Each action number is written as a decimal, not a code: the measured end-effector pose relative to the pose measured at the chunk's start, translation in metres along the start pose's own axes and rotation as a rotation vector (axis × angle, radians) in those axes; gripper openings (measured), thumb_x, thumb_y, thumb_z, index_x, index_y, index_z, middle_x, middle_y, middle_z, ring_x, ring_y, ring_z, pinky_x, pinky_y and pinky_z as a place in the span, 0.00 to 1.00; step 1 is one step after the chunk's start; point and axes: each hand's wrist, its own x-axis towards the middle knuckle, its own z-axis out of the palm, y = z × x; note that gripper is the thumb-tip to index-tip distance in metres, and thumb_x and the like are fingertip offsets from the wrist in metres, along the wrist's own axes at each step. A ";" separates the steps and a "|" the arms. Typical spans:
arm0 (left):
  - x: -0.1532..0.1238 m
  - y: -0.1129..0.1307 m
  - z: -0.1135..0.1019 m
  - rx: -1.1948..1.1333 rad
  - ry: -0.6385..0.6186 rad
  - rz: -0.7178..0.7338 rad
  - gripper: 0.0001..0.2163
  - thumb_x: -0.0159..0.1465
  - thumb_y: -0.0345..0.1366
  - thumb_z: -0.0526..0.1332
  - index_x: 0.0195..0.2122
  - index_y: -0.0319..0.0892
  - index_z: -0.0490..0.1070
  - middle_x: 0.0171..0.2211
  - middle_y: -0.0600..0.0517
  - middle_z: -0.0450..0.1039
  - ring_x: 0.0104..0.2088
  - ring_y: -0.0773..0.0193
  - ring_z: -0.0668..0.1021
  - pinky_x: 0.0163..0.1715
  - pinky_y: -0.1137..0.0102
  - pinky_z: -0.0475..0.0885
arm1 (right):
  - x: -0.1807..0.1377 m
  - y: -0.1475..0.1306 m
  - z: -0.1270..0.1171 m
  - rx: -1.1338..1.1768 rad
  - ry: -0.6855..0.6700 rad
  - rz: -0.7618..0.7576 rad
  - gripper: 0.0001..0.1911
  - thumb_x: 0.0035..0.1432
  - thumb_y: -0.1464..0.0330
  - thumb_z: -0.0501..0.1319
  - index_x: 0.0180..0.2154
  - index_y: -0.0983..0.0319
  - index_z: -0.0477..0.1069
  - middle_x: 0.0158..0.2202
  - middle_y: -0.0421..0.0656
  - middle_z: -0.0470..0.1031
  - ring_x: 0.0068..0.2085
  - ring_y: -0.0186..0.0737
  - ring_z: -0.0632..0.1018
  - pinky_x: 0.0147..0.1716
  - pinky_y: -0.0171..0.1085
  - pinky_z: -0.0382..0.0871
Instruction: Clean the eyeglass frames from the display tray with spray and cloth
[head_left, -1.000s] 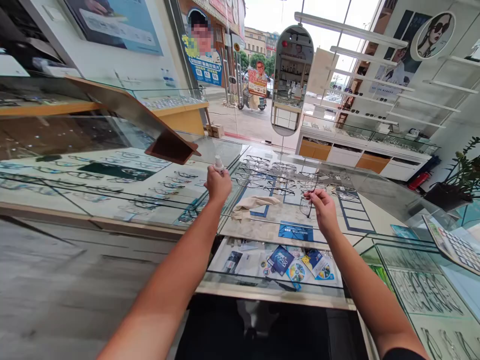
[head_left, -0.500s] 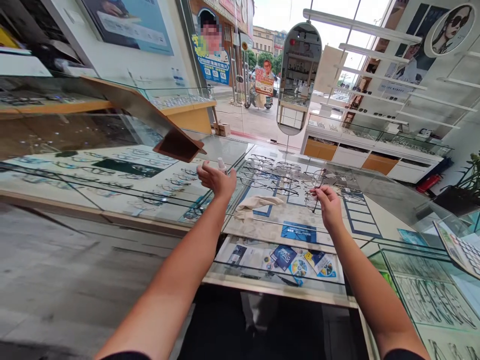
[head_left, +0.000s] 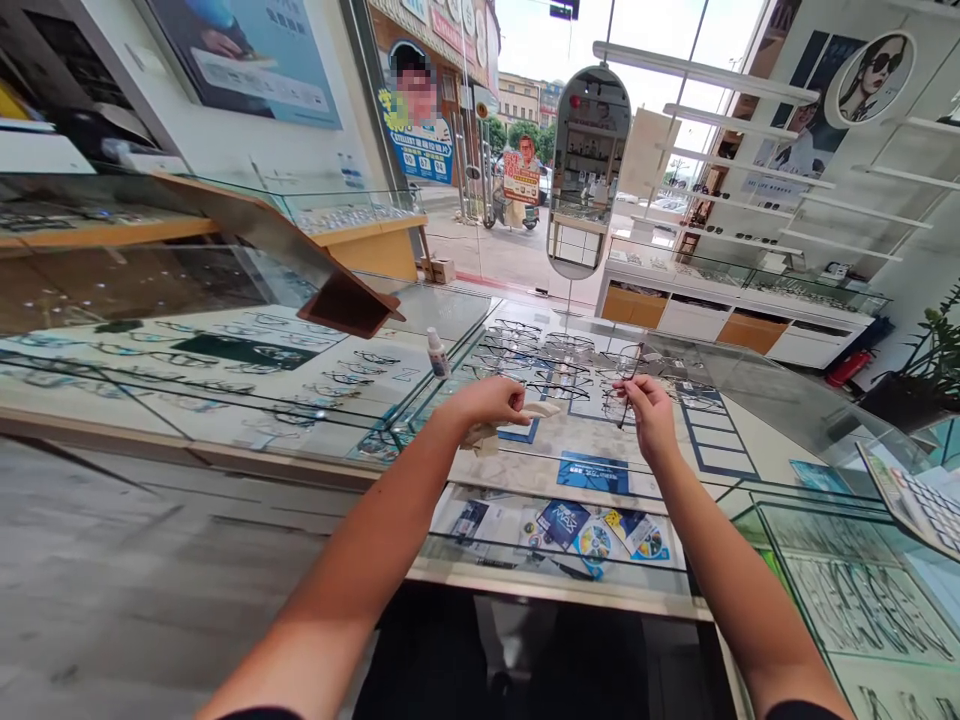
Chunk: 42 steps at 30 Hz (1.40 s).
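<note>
My right hand [head_left: 651, 410] pinches a pair of thin-framed glasses [head_left: 624, 378] above the glass counter [head_left: 720, 400]. Over a beige cleaning cloth [head_left: 501, 425] lying on the counter, my left hand [head_left: 491, 400] has its fingers closed on the cloth. A small white spray bottle [head_left: 436, 353] stands alone on the glass to the left of that hand. Rows of glasses [head_left: 540, 355] lie on display just beyond both hands.
A tilted wooden-backed mirror [head_left: 300, 265] leans at the left. An oval standing mirror [head_left: 587, 165] rises at the far side. Leaflets [head_left: 592, 530] lie on the lower shelf. A calculator [head_left: 919, 505] sits at the right, with a plant [head_left: 934, 355] behind it.
My left hand set the spray bottle down on the glass and moved right and down onto the cloth. My right hand has kept hold of the glasses.
</note>
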 end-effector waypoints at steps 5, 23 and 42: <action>0.000 0.002 0.003 -0.163 0.068 0.065 0.11 0.53 0.45 0.67 0.22 0.45 0.69 0.23 0.52 0.71 0.25 0.61 0.69 0.27 0.69 0.55 | -0.003 -0.001 0.003 0.018 -0.004 0.011 0.19 0.48 0.52 0.73 0.31 0.56 0.70 0.34 0.41 0.82 0.37 0.41 0.77 0.40 0.40 0.69; 0.001 0.038 0.035 -1.481 0.019 -0.053 0.15 0.51 0.40 0.72 0.37 0.39 0.75 0.31 0.49 0.79 0.30 0.61 0.79 0.30 0.70 0.72 | -0.024 -0.008 0.010 0.101 -0.007 0.077 0.18 0.45 0.54 0.75 0.30 0.56 0.71 0.33 0.41 0.82 0.36 0.41 0.77 0.38 0.40 0.69; -0.029 0.070 0.062 -1.439 -0.039 -0.001 0.29 0.46 0.34 0.76 0.50 0.41 0.70 0.38 0.52 0.80 0.32 0.64 0.80 0.34 0.72 0.73 | -0.052 -0.017 0.020 0.228 -0.076 0.184 0.21 0.44 0.52 0.77 0.30 0.56 0.72 0.35 0.42 0.83 0.41 0.43 0.81 0.47 0.43 0.76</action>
